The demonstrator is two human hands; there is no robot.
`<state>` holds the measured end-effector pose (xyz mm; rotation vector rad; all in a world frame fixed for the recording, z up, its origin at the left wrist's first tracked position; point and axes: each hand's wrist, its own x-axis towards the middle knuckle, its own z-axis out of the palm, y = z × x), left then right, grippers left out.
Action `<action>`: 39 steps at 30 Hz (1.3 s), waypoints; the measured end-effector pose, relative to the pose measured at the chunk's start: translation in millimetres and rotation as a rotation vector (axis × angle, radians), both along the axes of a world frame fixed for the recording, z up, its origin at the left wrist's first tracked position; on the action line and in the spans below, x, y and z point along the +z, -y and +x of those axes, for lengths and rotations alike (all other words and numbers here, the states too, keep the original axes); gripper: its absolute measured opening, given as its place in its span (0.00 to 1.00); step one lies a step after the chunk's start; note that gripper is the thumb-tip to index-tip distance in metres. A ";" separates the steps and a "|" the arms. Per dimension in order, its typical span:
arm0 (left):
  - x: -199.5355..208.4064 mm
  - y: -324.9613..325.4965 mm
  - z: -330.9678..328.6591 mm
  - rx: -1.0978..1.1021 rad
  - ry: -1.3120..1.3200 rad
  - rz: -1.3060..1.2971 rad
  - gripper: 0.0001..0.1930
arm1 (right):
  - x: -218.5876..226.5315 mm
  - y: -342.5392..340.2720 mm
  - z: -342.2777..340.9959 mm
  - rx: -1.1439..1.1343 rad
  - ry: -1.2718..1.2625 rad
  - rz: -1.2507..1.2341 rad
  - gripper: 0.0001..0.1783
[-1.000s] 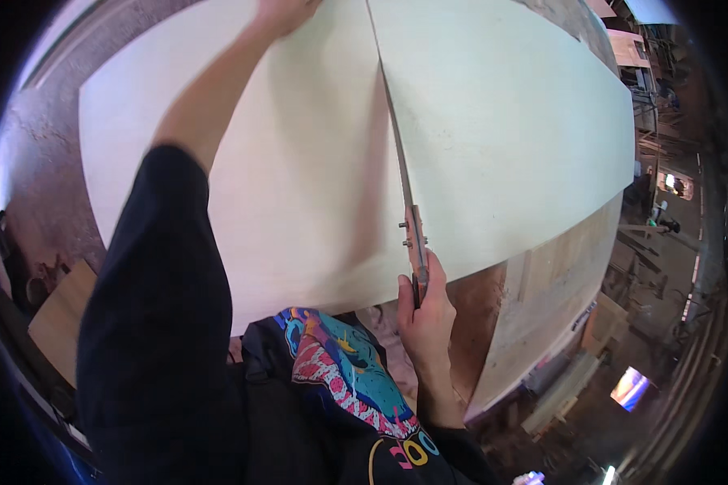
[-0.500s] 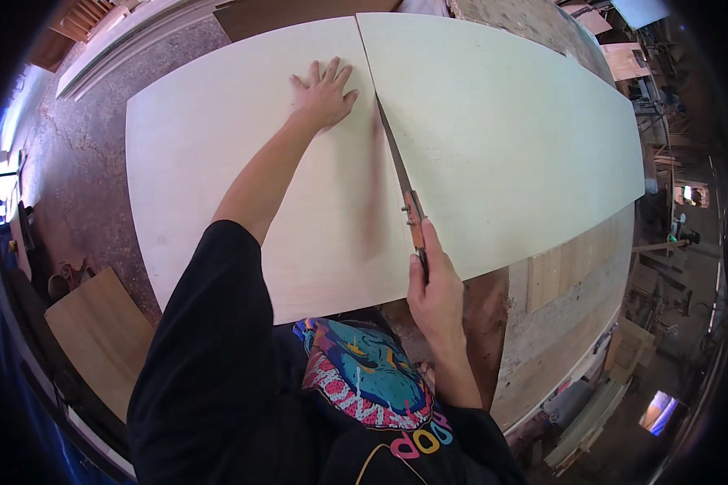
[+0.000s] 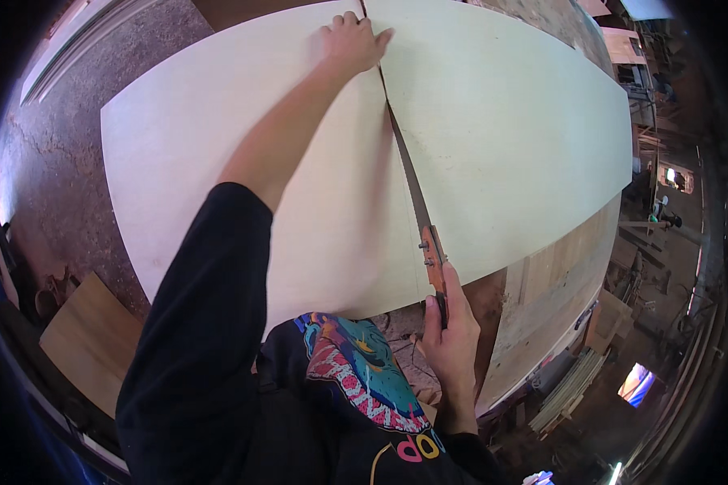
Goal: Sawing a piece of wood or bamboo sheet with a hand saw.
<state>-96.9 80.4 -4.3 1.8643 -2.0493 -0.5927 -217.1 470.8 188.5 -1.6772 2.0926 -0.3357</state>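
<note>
A large pale plywood sheet (image 3: 243, 137) lies before me, with a dark cut running from its far edge toward me. In the cut sits the narrow blade of a handsaw (image 3: 410, 179), tilted, its bolted wooden handle near the sheet's front edge. My right hand (image 3: 453, 339) is closed round that handle, index finger stretched along it. Near the far edge my left hand (image 3: 354, 44) rests on the plywood with fingers apart, its thumb reaching across the cut. A faint line continues from the blade toward the near edge.
A worn workbench (image 3: 570, 263) shows under the sheet at the right. At lower left a brown wooden panel (image 3: 91, 339) leans. Long pale boards (image 3: 85, 44) lie at the far left, and a stack of wood strips (image 3: 570, 392) sits at the lower right.
My left hand has slid farther away along the sheet, its thumb now across the cut. My right hand has drawn the handsaw back toward me and slightly right. The view has shifted a little.
</note>
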 end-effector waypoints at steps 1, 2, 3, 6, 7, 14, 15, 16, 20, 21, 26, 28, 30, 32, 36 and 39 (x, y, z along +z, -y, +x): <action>0.9 2.7 -7.9 0.006 0.004 0.000 0.28 | -2.0 1.7 0.6 0.020 -0.013 -0.031 0.30; 2.6 6.4 -16.0 0.111 -0.054 0.041 0.28 | -0.6 5.4 3.0 0.025 -0.010 -0.031 0.30; 4.0 6.9 -21.1 0.214 -0.117 0.087 0.29 | 6.6 8.9 4.8 -0.016 0.011 0.071 0.29; 3.7 25.7 -9.8 0.172 -0.253 0.256 0.31 | 14.3 13.3 7.1 -0.050 0.010 0.157 0.27; -6.8 38.0 1.4 0.180 -0.253 0.259 0.31 | 16.8 13.6 10.4 -0.034 -0.002 0.140 0.27; -20.8 66.0 18.4 0.065 -0.413 0.375 0.28 | 32.7 25.4 18.9 0.018 -0.089 0.118 0.31; -21.4 66.9 18.8 0.050 -0.521 0.421 0.29 | 36.3 28.5 20.1 0.025 -0.092 0.110 0.31; -22.3 66.3 16.4 0.048 -0.527 0.430 0.29 | 39.5 31.7 21.2 0.032 -0.096 0.102 0.31; -43.5 58.1 8.0 0.061 -0.511 0.324 0.27 | 48.1 42.9 26.8 0.013 -0.076 0.168 0.30; -50.9 55.0 8.1 0.072 -0.475 0.214 0.27 | 48.7 44.2 30.1 0.005 -0.075 0.203 0.31; -42.3 44.2 14.9 -0.014 -0.681 0.207 0.27 | 53.1 52.9 35.4 -0.011 -0.062 0.205 0.31; -36.6 42.3 20.1 -0.057 -0.771 0.165 0.27 | 54.1 54.2 37.0 0.085 -0.099 0.153 0.31; -31.0 50.2 15.1 0.084 -0.642 0.313 0.25 | 49.3 60.9 32.9 0.121 -0.091 0.121 0.31; -25.5 48.1 18.7 0.077 -0.667 0.297 0.24 | 24.0 80.9 24.4 0.103 -0.090 0.131 0.30; -62.5 55.9 -1.9 0.056 -0.492 -0.217 0.22 | -26.0 152.6 30.0 0.123 -0.162 0.196 0.29; -49.4 55.4 -4.1 0.026 -0.589 0.245 0.22 | -31.0 133.9 14.2 0.074 -0.099 0.123 0.30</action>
